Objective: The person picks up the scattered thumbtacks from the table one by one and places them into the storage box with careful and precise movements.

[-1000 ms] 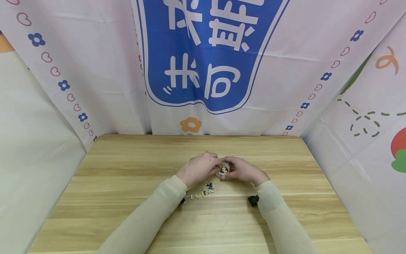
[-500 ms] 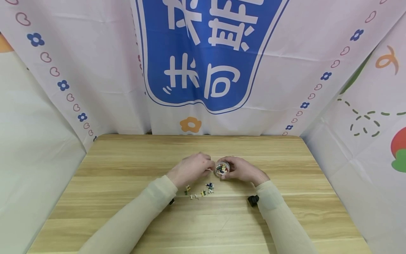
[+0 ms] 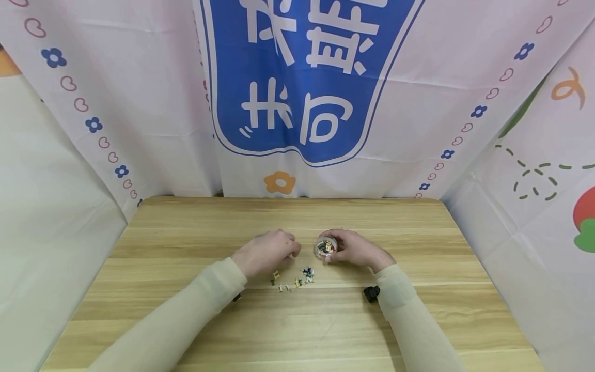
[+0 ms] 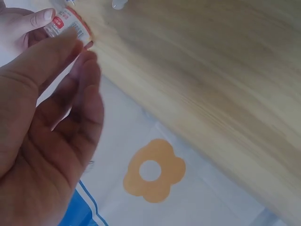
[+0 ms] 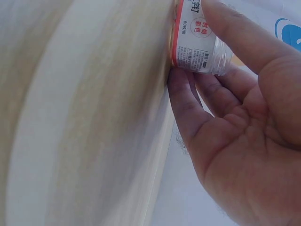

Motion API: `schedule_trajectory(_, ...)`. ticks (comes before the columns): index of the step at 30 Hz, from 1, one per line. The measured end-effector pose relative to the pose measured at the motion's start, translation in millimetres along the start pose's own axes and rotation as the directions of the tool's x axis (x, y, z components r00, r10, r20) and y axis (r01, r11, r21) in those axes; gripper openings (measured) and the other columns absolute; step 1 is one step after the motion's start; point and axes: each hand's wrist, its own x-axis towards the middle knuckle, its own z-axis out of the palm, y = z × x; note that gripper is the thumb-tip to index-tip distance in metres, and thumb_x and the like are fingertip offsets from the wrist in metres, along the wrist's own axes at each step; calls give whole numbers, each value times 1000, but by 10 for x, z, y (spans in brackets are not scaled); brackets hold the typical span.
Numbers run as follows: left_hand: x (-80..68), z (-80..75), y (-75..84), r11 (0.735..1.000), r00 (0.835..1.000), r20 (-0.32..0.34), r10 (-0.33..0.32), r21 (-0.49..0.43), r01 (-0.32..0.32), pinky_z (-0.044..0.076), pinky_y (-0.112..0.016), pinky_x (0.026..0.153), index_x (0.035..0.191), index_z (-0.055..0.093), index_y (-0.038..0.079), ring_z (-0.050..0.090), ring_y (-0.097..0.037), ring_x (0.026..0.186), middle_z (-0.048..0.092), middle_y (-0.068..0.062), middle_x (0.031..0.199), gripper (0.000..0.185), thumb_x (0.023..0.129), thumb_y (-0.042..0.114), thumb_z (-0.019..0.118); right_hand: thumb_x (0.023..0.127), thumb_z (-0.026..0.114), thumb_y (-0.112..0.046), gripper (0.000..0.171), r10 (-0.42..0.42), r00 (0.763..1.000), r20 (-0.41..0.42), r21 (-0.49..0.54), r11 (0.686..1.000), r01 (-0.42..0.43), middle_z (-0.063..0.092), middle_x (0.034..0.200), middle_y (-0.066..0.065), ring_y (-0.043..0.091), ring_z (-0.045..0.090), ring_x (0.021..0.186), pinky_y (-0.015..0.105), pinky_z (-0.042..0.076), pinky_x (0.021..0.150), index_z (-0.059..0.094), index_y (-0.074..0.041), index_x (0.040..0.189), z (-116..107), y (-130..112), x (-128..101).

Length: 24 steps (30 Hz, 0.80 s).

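My right hand (image 3: 357, 250) grips a small clear plastic jar (image 3: 326, 247) of colourful push pins, which stands upright on the table with its mouth uncovered. In the right wrist view, thumb and fingers wrap the jar's white label with its red edge (image 5: 193, 35). To the left of the jar hovers my left hand (image 3: 267, 252), fingers loosely curled, thumb near the fingertips, with nothing visible between them. Loose push pins lie on the tabletop in front of the hands: a blue and white cluster (image 3: 308, 274), and yellow, green and white ones (image 3: 276, 276) further left.
The wooden table (image 3: 195, 222) ends at a white cloth backdrop (image 3: 176, 170) with a blue printed panel. Cloth walls also stand at both sides. A black wrist device (image 3: 371, 294) sits under the right sleeve.
My left hand has moved away from the jar's mouth, leftward and slightly nearer the body. Jar and right hand have stayed in place.
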Motion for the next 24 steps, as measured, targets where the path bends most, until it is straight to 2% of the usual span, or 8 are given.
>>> schedule_trajectory(5,-78,-29,-10,998,997,69,-41,-38,43,61,-26,76,96,82,15,65,-8,80,80,3,93,16,105,2,84,102,94,-14,62,0,1000,-4,-8,1000,0,76,151,18,29,73,134,55,59,124,69,-6,158,-1,-9,-7)
schedule_trajectory(11,-151,-71,-27,998,994,112,-17,-52,23,57,-24,69,91,83,13,61,-7,76,80,3,87,24,98,-9,78,102,93,-13,61,-2,1000,-2,0,1000,2,76,150,17,28,73,132,53,60,122,69,-6,157,0,-15,-13)
schedule_trajectory(17,-167,-76,-34,999,985,174,-21,-35,27,59,-25,72,92,80,14,61,-7,77,78,4,87,20,99,-4,84,102,93,-13,61,-4,1000,1,5,1000,4,76,149,18,27,73,130,52,60,121,69,-6,157,-2,-5,-9)
schedule_trajectory(24,-176,-29,-45,999,984,179,-19,-31,25,59,-26,74,89,79,15,62,-8,79,76,6,85,20,100,6,93,102,94,-15,62,-2,1000,0,-3,1000,2,76,149,17,27,73,131,54,60,122,69,-7,158,1,18,2)
